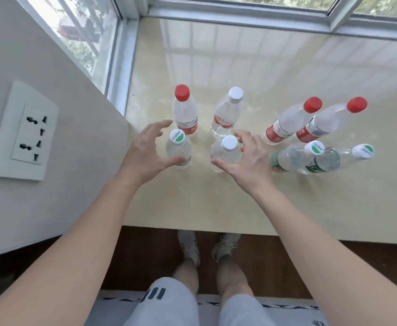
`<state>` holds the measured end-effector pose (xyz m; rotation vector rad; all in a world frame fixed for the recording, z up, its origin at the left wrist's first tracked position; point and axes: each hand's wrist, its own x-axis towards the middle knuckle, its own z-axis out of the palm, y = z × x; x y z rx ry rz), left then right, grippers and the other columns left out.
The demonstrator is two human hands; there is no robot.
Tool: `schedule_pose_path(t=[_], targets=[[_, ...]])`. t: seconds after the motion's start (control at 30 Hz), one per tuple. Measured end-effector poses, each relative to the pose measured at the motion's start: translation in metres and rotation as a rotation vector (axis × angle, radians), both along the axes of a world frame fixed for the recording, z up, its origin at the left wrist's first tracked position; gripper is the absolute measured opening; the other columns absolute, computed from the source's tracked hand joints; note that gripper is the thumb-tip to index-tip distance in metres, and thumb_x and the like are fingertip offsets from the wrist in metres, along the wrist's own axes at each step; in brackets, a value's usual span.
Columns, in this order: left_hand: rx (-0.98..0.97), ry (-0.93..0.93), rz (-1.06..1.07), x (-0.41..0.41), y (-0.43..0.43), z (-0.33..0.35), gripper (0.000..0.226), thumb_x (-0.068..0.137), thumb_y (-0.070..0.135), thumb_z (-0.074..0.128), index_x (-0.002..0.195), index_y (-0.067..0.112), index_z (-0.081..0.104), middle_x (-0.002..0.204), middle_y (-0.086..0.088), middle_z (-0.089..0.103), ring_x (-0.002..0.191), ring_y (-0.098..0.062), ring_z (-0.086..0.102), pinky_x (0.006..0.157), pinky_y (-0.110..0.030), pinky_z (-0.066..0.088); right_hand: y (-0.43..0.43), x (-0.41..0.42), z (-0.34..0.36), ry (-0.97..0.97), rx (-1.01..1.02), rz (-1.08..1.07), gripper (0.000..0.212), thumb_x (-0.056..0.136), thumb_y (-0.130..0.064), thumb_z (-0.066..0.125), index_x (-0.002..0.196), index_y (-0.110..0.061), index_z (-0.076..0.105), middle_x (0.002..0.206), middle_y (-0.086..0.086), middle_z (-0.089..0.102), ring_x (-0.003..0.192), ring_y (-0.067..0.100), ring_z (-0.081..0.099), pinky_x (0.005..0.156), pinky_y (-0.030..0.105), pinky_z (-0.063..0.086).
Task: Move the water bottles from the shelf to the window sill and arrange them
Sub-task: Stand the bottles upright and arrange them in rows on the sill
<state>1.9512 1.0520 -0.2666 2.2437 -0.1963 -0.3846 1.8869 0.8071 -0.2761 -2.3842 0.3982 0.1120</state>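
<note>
Both hands spread, gripping nothing: left hand (145,149) beside green-cap bottle (178,148), right hand (247,158) beside white-cap bottle (225,152). Grip low, align rows.

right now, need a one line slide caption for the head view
Both open hands, left hand and right hand, flank two of eight upright water bottles on the window sill.

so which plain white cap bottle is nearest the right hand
The front white-capped bottle, right beside the right hand; the other white-capped bottle stands behind it.
</note>
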Motion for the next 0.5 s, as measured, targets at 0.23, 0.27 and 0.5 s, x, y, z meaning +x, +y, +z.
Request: schedule_pose_path(t=[0.23,0.27,0.5], targets=[[-0.142,0.114,-0.079,0.008,-0.003,0.000,0.059,0.074,0.023,0.085,0.124,0.040,0.059,0.124,0.024,0.057,0.117,0.000,0.054,0.096,-0.039,0.053,-0.009,0.006,-0.008,0.004,0.027,0.114,0.060,0.068,-0.038,0.075,0.123,-0.028,0.056,0.115,-0.003,0.061,0.103,0.021,0.058,0.085,0.045,0.052],[-0.146,0.124,-0.080,0.009,-0.002,-0.001,0.058,0.075,0.022,0.085,0.125,0.037,0.060,0.122,0.022,0.058,0.117,-0.002,0.055,0.097,-0.040,0.053,-0.012,0.008,-0.007,0.024,0.040,0.142,0.060,0.068,-0.035,0.077,0.124,-0.027,0.057,0.117,-0.003,0.061,0.104,0.021,0.057,0.086,0.045,0.051],[-0.170,0.117,-0.072,0.006,-0.010,-0.006,0.053,0.073,0.020,0.085,0.115,0.039,0.060,0.117,0.021,0.058,0.110,-0.005,0.057,0.092,-0.030,0.055,-0.013,0.012,-0.009,0.037,0.103,0.187,0.066,0.066,-0.030,0.090,0.124,-0.024,0.060,0.124,-0.003,0.063,0.115,0.018,0.056,0.095,0.035,0.046]])
